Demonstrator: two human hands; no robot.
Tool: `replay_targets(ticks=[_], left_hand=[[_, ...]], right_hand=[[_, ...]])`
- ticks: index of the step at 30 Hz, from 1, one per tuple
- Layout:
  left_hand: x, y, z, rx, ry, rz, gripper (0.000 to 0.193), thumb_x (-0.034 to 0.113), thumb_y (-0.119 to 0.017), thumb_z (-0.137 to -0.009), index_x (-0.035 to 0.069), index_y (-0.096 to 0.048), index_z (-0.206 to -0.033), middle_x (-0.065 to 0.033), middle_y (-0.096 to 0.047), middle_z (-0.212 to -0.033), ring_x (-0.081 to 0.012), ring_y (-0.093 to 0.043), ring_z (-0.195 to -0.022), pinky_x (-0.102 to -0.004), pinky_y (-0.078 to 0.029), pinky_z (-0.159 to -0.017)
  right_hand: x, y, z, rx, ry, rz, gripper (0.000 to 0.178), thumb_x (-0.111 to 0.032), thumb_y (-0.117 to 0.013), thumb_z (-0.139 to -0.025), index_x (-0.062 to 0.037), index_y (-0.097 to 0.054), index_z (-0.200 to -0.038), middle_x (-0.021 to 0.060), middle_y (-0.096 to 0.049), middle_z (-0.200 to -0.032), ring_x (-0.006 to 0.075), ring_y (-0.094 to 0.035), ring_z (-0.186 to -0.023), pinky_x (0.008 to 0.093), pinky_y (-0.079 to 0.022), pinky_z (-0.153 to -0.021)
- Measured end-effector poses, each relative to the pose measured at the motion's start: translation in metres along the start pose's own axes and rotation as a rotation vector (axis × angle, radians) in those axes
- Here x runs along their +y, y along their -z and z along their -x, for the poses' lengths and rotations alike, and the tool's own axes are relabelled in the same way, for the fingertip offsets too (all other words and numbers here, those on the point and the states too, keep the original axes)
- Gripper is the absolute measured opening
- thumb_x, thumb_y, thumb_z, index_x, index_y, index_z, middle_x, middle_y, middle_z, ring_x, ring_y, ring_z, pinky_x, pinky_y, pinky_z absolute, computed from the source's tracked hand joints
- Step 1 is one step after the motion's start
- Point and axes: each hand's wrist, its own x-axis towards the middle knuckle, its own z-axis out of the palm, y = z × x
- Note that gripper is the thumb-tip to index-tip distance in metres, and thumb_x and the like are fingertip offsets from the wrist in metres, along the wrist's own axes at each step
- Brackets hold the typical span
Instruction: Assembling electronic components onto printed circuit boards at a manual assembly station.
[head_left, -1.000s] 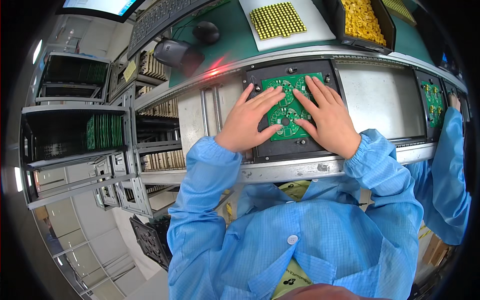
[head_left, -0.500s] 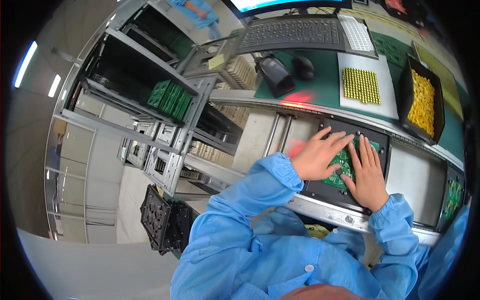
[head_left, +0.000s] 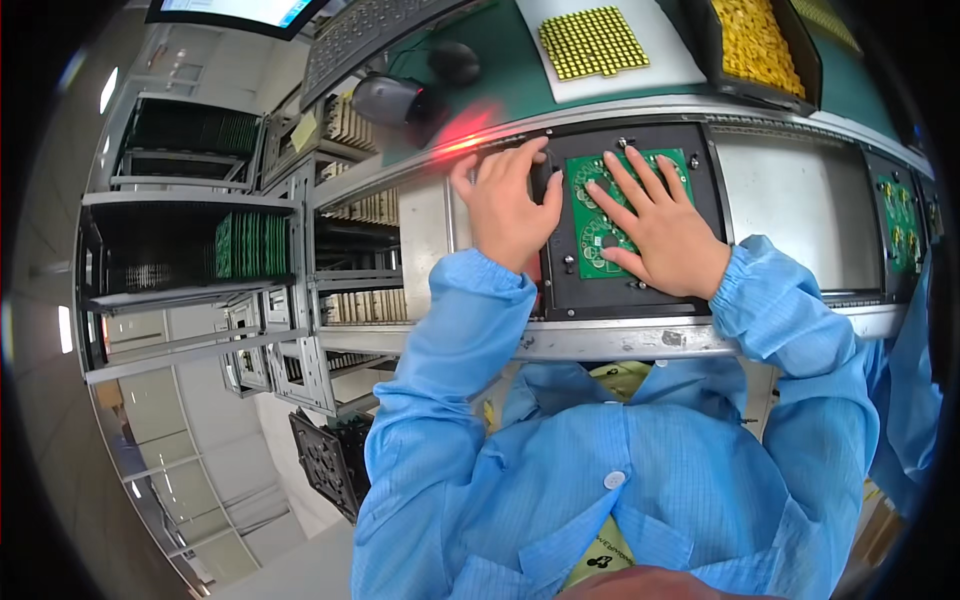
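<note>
A green circuit board (head_left: pixel 592 262) lies in a black carrier frame (head_left: pixel 640 303) on the conveyor in front of me. My right hand (head_left: pixel 660 225) rests over the board, fingers spread, covering much of its right half. At the carrier's left edge is my left hand (head_left: pixel 512 205), its fingers apart and bent toward the frame's far left corner; nothing shows in it. A small dark round part (head_left: pixel 610 241) sits on the board by my right thumb.
Beyond the rail, a yellow grid of small parts (head_left: pixel 594 42) lies on a white sheet, beside a black bin (head_left: pixel 765 50) of yellow pieces. A scanner (head_left: pixel 390 98) casts red light on the rail. Racks with green boards (head_left: pixel 252 245) stand left; another loaded carrier (head_left: pixel 900 225) is at right.
My left hand has moved left off the board to the carrier's edge. My right hand stays on the board with its fingers spread wider. The view has turned and shifted.
</note>
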Motion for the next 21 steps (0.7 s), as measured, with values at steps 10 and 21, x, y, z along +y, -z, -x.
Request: replay_targets(ticks=[10, 21], left_hand=[[0.018, -0.015, 0.0, 0.059, 0.083, 0.03, 0.053, 0.012, -0.079, -0.08, 0.017, -0.062, -0.13, 0.0064, -0.073, -0.093, -0.0187, -0.066, -0.102, -0.0491, -0.029, -0.108], [0.021, -0.035, -0.022, -0.173, -0.083, 0.305, 0.046, 0.003, -0.072, -0.079, 0.009, -0.065, -0.124, -0.006, -0.067, -0.106, -0.0287, -0.063, -0.107, -0.0433, -0.049, -0.094]], right_hand=[[0.002, -0.008, 0.007, 0.036, -0.006, 0.001, 0.076, -0.051, -0.058, -0.1, -0.0114, -0.037, -0.161, 0.025, -0.022, -0.169, 0.0452, -0.016, -0.157, 0.0627, -0.012, -0.125], [0.019, 0.002, 0.008, 0.098, -0.011, -0.184, 0.075, -0.039, -0.073, -0.093, -0.0092, -0.043, -0.156, 0.0249, -0.032, -0.163, 0.0432, -0.024, -0.155, 0.0558, -0.021, -0.126]])
